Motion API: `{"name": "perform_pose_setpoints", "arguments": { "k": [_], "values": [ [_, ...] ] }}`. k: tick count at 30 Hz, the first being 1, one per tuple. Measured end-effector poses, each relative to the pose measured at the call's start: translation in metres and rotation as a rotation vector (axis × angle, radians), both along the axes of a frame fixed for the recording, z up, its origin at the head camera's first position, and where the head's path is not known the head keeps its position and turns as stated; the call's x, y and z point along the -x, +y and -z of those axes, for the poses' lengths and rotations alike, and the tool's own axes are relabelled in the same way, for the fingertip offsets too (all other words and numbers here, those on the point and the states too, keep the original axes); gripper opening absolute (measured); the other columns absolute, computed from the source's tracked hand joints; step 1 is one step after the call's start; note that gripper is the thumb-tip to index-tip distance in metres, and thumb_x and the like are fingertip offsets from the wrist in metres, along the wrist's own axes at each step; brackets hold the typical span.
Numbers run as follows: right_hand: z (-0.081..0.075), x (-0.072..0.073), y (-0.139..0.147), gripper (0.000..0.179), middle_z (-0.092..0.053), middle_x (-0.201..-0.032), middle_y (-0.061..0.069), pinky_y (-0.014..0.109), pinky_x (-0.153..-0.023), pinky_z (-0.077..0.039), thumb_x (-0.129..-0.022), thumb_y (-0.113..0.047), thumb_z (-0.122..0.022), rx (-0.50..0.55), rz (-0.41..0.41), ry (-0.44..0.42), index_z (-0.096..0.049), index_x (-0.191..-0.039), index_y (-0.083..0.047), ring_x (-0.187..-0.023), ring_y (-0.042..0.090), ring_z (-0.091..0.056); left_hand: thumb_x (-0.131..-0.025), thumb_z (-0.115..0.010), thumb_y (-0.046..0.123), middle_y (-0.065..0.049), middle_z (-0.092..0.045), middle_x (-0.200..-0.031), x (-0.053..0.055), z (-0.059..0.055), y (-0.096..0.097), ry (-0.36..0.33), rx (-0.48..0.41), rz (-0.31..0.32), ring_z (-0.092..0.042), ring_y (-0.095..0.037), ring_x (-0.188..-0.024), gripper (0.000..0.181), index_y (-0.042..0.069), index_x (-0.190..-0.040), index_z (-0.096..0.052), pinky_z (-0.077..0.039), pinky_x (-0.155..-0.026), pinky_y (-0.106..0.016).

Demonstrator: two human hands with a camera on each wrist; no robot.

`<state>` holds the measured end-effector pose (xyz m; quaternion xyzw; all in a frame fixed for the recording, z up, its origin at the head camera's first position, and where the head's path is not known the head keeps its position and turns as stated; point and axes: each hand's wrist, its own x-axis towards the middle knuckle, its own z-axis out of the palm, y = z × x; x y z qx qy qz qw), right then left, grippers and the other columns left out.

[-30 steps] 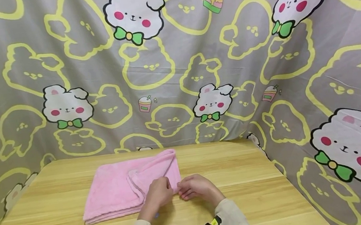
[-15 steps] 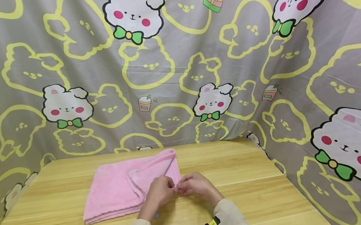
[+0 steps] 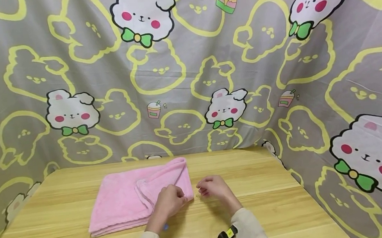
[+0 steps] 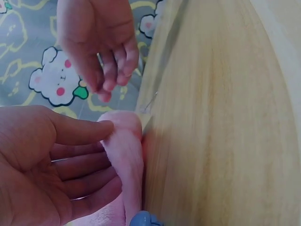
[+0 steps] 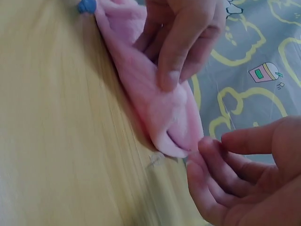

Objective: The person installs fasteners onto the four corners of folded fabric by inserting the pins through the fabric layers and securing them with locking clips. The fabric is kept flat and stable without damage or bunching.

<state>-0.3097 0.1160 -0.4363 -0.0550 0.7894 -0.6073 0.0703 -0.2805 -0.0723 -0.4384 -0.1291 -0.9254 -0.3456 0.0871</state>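
Note:
A folded, fluffy pink blanket (image 3: 118,198) lies on the wooden table, its right part turned over in a loose fold. My left hand (image 3: 169,202) pinches its near right corner between thumb and fingers; in the left wrist view the blanket's rolled edge (image 4: 127,150) shows at the thumb tip. My right hand (image 3: 216,188) is just right of that corner, fingers bent and fingertips close together. I cannot tell whether they hold something thin. A small, clear, thin thing (image 5: 155,160) lies on the table beside the corner in the right wrist view.
A small blue object (image 3: 165,227) sits by the blanket's near edge, close to my left wrist. The wooden table (image 3: 258,213) extends to the right and front. A grey curtain (image 3: 172,78) with cartoon rabbits hangs behind and along the sides.
My right hand has come away from the blanket's corner, to the right and slightly back, after touching near it half a second ago. My left hand keeps its pinch, almost unmoved.

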Motion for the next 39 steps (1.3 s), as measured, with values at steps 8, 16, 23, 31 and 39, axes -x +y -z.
{"name": "perform_pose_setpoints", "arguments": {
  "k": [8,16,23,31,39],
  "values": [
    [0.007,0.000,-0.001,0.008,-0.070,-0.080,0.009,0.026,-0.062,-0.048,-0.082,0.000,-0.069,-0.318,0.051,0.213,-0.074,-0.088,0.002,-0.067,0.011,-0.057,-0.085,-0.077,0.012,0.003,-0.064,-0.061,0.000,-0.002,-0.002,-0.030,-0.034,0.003,-0.049,-0.011,-0.056,0.020,0.008,-0.067,-0.072,-0.042,-0.054,-0.027],
    [0.015,-0.002,-0.005,0.013,-0.074,-0.095,0.011,0.028,-0.064,-0.047,-0.081,-0.004,-0.070,-0.451,-0.003,0.224,-0.077,-0.092,-0.002,-0.075,0.014,-0.059,-0.086,-0.075,0.006,0.002,-0.063,-0.062,0.001,-0.002,-0.002,-0.036,-0.048,0.001,-0.051,-0.013,-0.059,0.021,0.007,-0.066,-0.069,-0.042,-0.055,-0.028],
    [0.018,-0.002,-0.008,0.007,-0.073,-0.082,0.007,0.028,-0.063,-0.047,-0.078,-0.004,-0.072,-0.481,0.001,0.266,-0.077,-0.084,-0.003,-0.071,0.013,-0.058,-0.085,-0.073,0.005,0.001,-0.063,-0.061,0.002,0.000,-0.004,-0.029,-0.060,-0.004,-0.051,-0.013,-0.058,0.020,0.005,-0.065,-0.070,-0.043,-0.056,-0.029],
    [0.021,-0.005,-0.012,0.009,-0.064,-0.068,0.001,0.028,-0.059,-0.044,-0.073,-0.005,-0.080,-0.500,0.017,0.235,-0.071,-0.071,-0.006,-0.065,0.014,-0.053,-0.086,-0.072,0.005,0.000,-0.065,-0.064,0.001,-0.001,-0.004,-0.048,-0.063,-0.006,-0.053,-0.014,-0.059,0.018,0.005,-0.068,-0.071,-0.045,-0.058,-0.030],
    [0.021,-0.006,-0.013,0.019,-0.058,-0.065,-0.001,0.027,-0.055,-0.040,-0.071,-0.005,-0.084,-0.526,0.022,0.185,-0.065,-0.068,-0.009,-0.062,0.016,-0.051,-0.085,-0.073,0.005,0.000,-0.065,-0.064,0.001,-0.001,-0.004,-0.043,-0.051,-0.018,-0.054,-0.014,-0.060,0.018,0.006,-0.068,-0.071,-0.046,-0.060,-0.031]
  ]
}}
